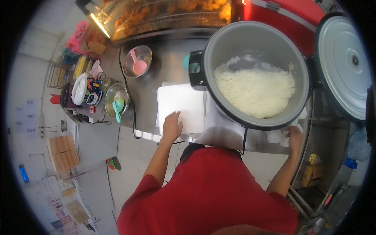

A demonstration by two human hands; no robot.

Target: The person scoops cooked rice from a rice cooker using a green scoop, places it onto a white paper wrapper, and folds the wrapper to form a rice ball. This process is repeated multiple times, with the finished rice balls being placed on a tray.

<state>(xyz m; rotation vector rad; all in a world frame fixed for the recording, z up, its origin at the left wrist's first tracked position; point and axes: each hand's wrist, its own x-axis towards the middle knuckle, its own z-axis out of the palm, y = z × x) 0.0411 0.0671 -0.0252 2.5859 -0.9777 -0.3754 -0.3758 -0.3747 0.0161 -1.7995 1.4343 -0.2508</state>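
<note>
My left hand (172, 127) rests on the lower left part of a stack of white paper sheets (183, 102) on the steel counter (173, 70), fingers slightly apart, holding nothing. Off to the right, my right hand (294, 137) is at small white round items (284, 139) near the counter's front edge; whether its fingers grip one cannot be told. Between and beyond my hands stands a large open rice cooker (210, 53) with cooked white rice (255, 91) inside. Its round metal lid (343, 67) is tipped up at the right.
Metal bowls with a pink scoop (139, 67) and a teal spoon (117, 111) stand left, near a black cable (126, 79). A lit glass food display (170, 17) and a red cooler box (282, 26) line the back. Shelving (323, 132) is at right.
</note>
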